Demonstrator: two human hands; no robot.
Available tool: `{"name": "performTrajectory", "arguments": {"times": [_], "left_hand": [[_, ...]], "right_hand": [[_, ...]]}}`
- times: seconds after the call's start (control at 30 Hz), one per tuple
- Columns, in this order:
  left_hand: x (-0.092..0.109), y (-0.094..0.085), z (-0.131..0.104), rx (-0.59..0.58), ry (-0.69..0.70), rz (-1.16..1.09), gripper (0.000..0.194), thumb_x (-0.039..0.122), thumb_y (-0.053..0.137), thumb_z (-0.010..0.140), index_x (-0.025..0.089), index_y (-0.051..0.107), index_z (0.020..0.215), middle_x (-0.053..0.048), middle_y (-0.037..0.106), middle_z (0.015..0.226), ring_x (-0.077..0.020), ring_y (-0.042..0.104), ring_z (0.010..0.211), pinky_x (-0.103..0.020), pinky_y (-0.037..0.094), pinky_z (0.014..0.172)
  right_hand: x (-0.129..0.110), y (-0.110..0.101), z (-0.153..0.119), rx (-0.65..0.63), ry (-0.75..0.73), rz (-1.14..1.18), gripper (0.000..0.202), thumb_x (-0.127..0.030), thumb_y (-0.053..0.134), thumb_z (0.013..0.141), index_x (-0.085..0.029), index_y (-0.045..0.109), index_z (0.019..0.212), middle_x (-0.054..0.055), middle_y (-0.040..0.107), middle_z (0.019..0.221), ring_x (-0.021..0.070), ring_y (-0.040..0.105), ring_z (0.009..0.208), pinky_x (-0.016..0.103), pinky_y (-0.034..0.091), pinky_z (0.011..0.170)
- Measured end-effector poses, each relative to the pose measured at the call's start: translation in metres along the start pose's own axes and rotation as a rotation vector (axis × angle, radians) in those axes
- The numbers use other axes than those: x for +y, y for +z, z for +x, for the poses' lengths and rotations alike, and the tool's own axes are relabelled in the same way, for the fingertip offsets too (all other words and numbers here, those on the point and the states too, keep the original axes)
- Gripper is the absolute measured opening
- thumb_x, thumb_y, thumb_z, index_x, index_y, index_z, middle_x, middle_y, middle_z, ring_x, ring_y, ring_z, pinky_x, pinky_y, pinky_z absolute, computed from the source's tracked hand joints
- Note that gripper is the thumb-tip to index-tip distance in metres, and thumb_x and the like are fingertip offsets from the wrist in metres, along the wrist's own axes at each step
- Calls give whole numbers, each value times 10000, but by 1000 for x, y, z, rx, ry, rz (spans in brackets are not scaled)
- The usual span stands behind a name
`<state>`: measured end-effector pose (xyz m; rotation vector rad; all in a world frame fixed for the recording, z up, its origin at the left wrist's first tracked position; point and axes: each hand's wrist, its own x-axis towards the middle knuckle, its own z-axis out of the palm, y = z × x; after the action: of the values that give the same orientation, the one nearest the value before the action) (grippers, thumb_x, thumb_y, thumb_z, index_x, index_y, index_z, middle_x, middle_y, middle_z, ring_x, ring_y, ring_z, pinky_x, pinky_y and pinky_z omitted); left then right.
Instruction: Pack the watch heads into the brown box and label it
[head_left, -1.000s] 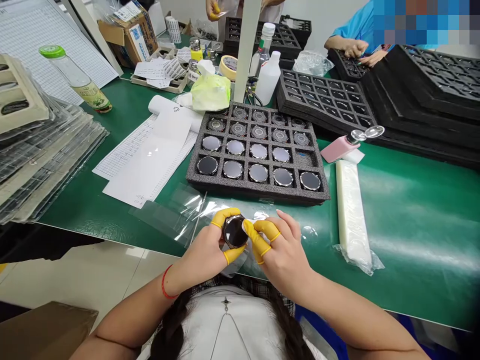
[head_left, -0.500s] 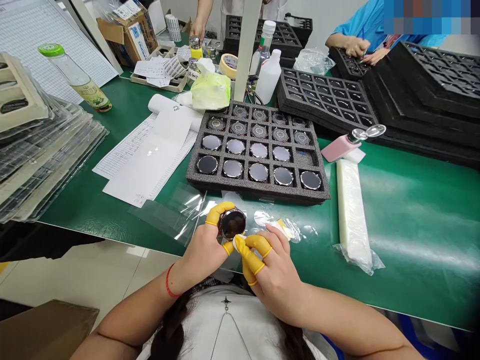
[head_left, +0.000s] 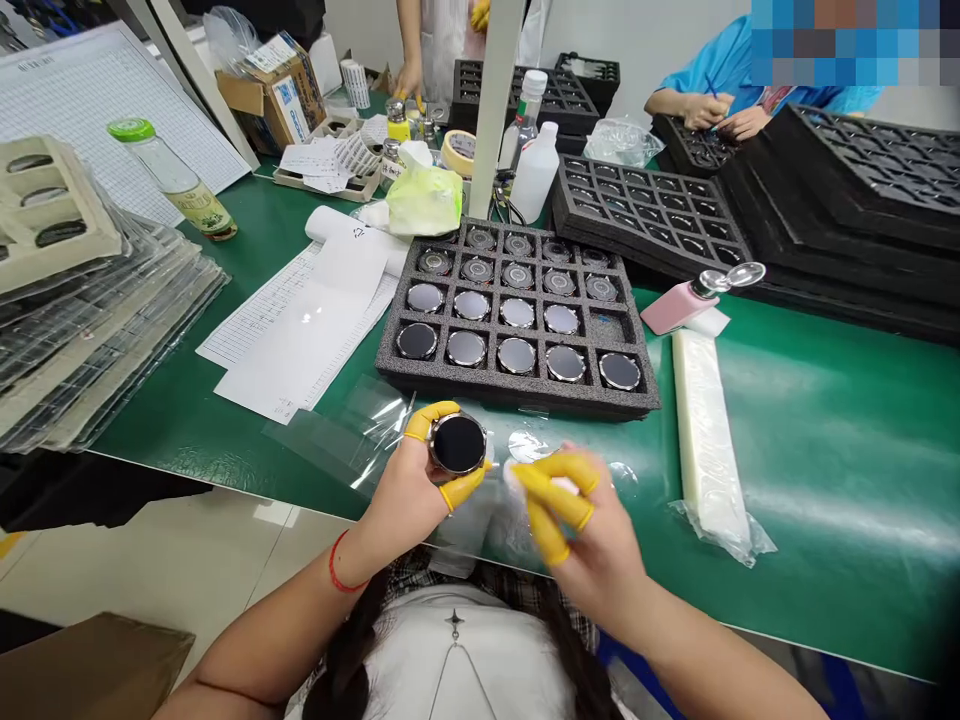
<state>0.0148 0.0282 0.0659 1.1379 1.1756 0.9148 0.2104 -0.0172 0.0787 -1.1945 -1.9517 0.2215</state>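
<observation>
My left hand (head_left: 401,500), with yellow finger cots, grips a round watch head (head_left: 459,444) by its metal rim. Its dark glass faces up. Just to the right, my right hand (head_left: 592,525) pinches a small white wad (head_left: 512,474) in its yellow-covered fingertips, blurred by motion and apart from the watch. Beyond both hands lies a black foam tray (head_left: 517,388), with watch heads in most of its pockets. One pocket at the right holds no watch. Clear film pieces (head_left: 529,443) lie on the green table beside my right hand.
A pink pump bottle (head_left: 675,312) and a long white plastic-wrapped pack (head_left: 709,440) stand to the right. Papers (head_left: 292,350), a glass bottle (head_left: 176,185) and stacked plastic trays (head_left: 112,340) are at left. Two people work across the table near more foam trays (head_left: 652,210).
My right hand has moved right, away from the watch, taking the white wad with it. The watch has shifted slightly left and now lies flatter in my left hand.
</observation>
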Motion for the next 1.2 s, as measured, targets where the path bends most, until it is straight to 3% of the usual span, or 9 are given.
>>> {"name": "performTrajectory", "arguments": {"times": [0.1, 0.17, 0.3, 0.43, 0.53, 0.63, 0.7, 0.93, 1.2], "left_hand": [[5, -3, 0, 5, -4, -101, 667, 308, 832, 703, 235, 463, 1253, -29, 715, 1033, -214, 770, 912, -371, 633, 882], [8, -5, -1, -10, -11, -125, 688, 323, 828, 708, 236, 442, 1270, -34, 716, 1023, -223, 775, 912, -391, 629, 905], [11, -7, -2, 40, 16, -109, 736, 363, 825, 719, 242, 404, 1310, -49, 711, 1076, -237, 772, 955, -406, 620, 927], [12, -10, -2, 94, 39, -143, 751, 343, 826, 727, 248, 372, 1317, -52, 717, 1106, -237, 769, 996, -405, 608, 962], [14, -9, -4, -14, -26, -177, 754, 326, 842, 711, 249, 384, 1305, -65, 727, 1115, -246, 774, 986, -407, 609, 964], [15, -7, -6, -165, -131, -192, 733, 346, 845, 721, 238, 401, 1294, -72, 741, 1079, -252, 779, 957, -424, 607, 965], [14, -6, -5, -199, -163, -189, 724, 371, 842, 732, 230, 409, 1295, -70, 744, 1061, -255, 779, 954, -434, 603, 965], [12, -10, 1, -132, -99, -44, 671, 385, 845, 727, 213, 490, 1269, -50, 722, 1064, -230, 750, 976, -392, 607, 917], [7, -8, 2, -110, -132, -63, 623, 344, 830, 723, 218, 484, 1225, -31, 721, 1030, -224, 753, 966, -395, 601, 922]], "right_hand": [[20, 2, -1, 5, 145, -56, 451, -194, 618, 945, -334, 596, 1373, 81, 659, 1191, 242, 609, 1076, 446, 535, 915], [25, 9, -2, -120, 192, 74, 527, -252, 622, 956, -315, 510, 1467, 91, 679, 1225, 248, 640, 1112, 430, 562, 910], [17, 20, -3, -357, 283, 356, 723, -224, 619, 944, -290, 315, 1596, 31, 745, 1030, 201, 703, 966, 376, 586, 871], [10, 17, 2, -407, 414, 467, 746, -174, 565, 936, -281, 280, 1617, -21, 714, 867, 160, 691, 804, 332, 591, 788], [10, 12, 7, -408, 458, 490, 712, -189, 564, 932, -269, 322, 1598, -27, 710, 847, 157, 690, 791, 340, 592, 796], [11, 7, 9, -384, 433, 417, 678, -187, 584, 927, -276, 375, 1566, -25, 725, 859, 166, 693, 813, 346, 582, 802], [12, 5, 9, -345, 362, 313, 613, -178, 600, 925, -273, 445, 1511, -19, 728, 856, 172, 685, 798, 336, 566, 764], [16, 6, 8, -225, 48, -24, 192, -156, 598, 968, -222, 653, 1140, 20, 728, 838, 173, 644, 749, 324, 491, 723], [17, 12, 8, -235, 20, -60, 104, -189, 594, 981, -216, 692, 1004, 21, 719, 815, 170, 616, 735, 328, 477, 756]]}}
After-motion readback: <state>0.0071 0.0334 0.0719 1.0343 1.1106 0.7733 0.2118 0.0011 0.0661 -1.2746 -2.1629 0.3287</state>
